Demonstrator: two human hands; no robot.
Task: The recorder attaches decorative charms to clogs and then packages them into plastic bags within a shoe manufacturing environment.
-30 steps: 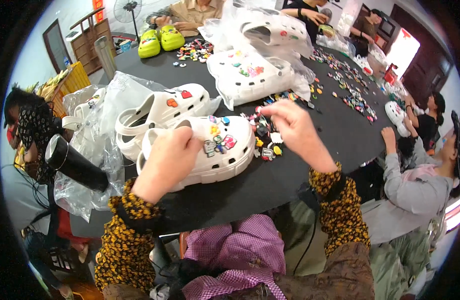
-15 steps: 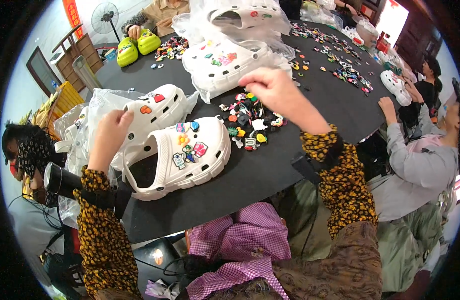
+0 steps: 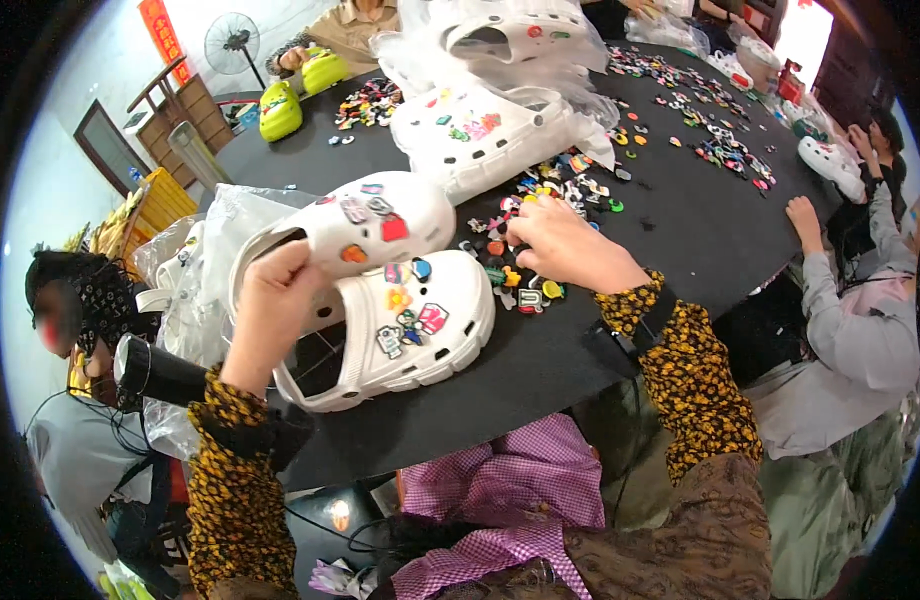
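My left hand (image 3: 277, 292) is closed on the opening rim of a white clog (image 3: 420, 215), which carries several colourful shoe charms on its toe. This clog is raised and tilted over a second white clog (image 3: 365, 295), also decorated, lying nearer me on the table. To the right, my right hand (image 3: 572, 246) reaches into a heap of mixed shoe charms (image 3: 505, 275). Its fingers are bent and drawn together at the heap, and whatever lies between the fingertips is too small to make out. Just beyond the heap stands another decorated white clog (image 3: 480, 135) in clear plastic.
More wrapped white clogs (image 3: 540, 35) are stacked behind. Clear plastic bags (image 3: 210, 290) crowd the left. Loose charms (image 3: 725, 150) spread over the black table (image 3: 680, 250) at the far right. Green clogs (image 3: 280, 110) stand across the table by a co-worker's hand; other people sit left and right.
My right hand has come down into the charm heap. My left hand has lifted and turned the clog, so more of its toe shows. The whole view has shifted slightly.
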